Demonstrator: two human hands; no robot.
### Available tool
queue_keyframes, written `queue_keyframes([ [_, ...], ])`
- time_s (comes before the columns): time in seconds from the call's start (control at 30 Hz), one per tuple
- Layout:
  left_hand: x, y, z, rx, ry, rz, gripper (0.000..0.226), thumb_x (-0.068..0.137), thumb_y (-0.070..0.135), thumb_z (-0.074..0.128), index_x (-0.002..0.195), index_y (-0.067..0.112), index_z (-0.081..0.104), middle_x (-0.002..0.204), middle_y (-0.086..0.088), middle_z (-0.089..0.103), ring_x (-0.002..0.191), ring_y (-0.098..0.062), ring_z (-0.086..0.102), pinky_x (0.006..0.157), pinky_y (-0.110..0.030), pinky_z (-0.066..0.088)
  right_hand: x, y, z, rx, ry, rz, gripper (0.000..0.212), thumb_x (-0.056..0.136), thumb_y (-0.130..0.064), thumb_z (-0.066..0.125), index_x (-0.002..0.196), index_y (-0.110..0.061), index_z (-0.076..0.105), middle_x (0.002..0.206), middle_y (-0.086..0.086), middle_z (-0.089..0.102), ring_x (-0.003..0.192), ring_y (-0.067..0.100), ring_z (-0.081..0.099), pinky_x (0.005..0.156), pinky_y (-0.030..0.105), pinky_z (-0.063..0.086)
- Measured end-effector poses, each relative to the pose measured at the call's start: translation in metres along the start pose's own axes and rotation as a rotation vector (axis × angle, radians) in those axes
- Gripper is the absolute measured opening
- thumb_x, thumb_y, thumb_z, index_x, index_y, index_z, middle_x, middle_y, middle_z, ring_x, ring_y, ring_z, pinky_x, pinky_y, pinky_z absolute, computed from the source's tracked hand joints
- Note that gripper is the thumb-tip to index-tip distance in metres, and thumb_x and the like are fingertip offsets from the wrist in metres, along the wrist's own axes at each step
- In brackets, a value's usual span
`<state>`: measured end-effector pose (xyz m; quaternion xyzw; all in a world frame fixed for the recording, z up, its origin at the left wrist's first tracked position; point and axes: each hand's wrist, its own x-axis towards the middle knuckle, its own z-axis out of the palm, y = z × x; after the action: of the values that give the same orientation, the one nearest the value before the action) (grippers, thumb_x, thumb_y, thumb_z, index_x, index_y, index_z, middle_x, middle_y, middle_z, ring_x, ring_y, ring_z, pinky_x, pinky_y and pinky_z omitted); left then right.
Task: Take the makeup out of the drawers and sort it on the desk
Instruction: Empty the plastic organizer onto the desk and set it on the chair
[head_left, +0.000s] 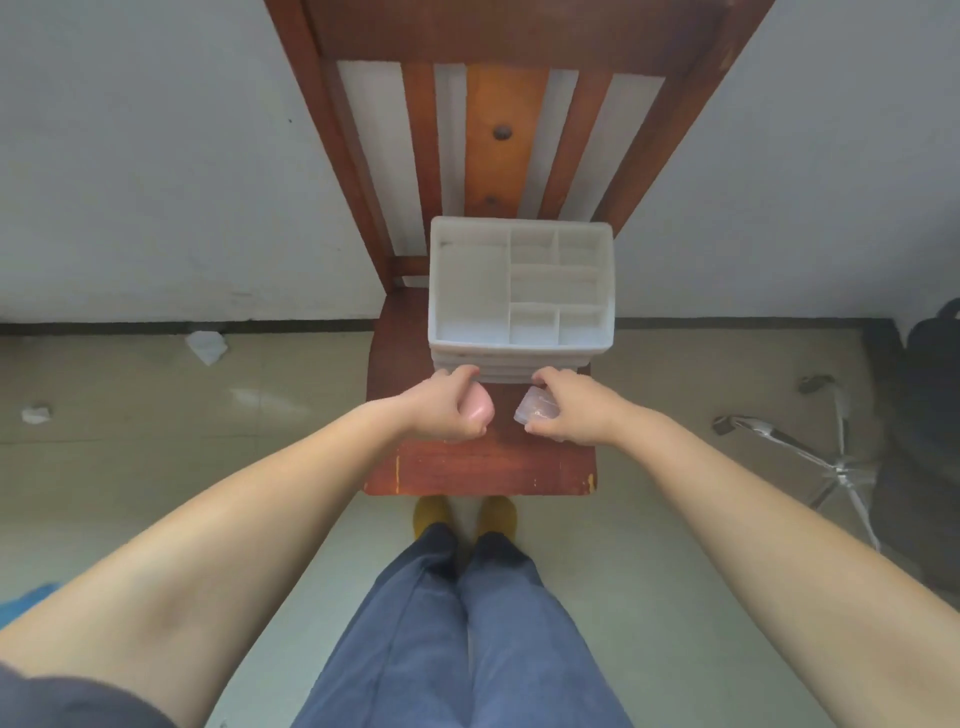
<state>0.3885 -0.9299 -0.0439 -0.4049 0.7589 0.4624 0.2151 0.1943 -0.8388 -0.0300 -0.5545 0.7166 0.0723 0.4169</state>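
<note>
Left hand (447, 410) fingers curled around pink sponge (479, 408); right hand (574, 410) fingers pinching clear case (537, 406), before white organizer (521, 291) on chair seat (478, 467).

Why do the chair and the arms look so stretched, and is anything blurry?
Head view: the wide-angle lens splays the wooden chair back outward and swells the forearms. Light is soft and even. The white organizer looks smeared, and the small items in the left hand and right hand lack detail.

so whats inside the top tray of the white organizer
The compartments of the white organizer look bare; nothing shows in them. The drawers below are seen edge-on from above, so their contents stay hidden.
</note>
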Motion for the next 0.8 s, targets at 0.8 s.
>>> queue_keyframes([
  [0.8, -0.364, -0.039, 0.291, -0.602, 1.258, -0.92, 0.058, 0.074, 0.034, 0.071, 0.118, 0.017, 0.036, 0.125, -0.006, 0.042, 0.117, -0.025, 0.04, 0.093, -0.038, 0.042, -0.161, -0.269, 0.159, -0.937, -0.104, -1.509, 0.045, 0.087, -0.04, 0.058, 0.124, -0.016, 0.045, 0.127, 0.002, 0.044, 0.116, 0.026, 0.039, 0.077, 0.036, 0.048],
])
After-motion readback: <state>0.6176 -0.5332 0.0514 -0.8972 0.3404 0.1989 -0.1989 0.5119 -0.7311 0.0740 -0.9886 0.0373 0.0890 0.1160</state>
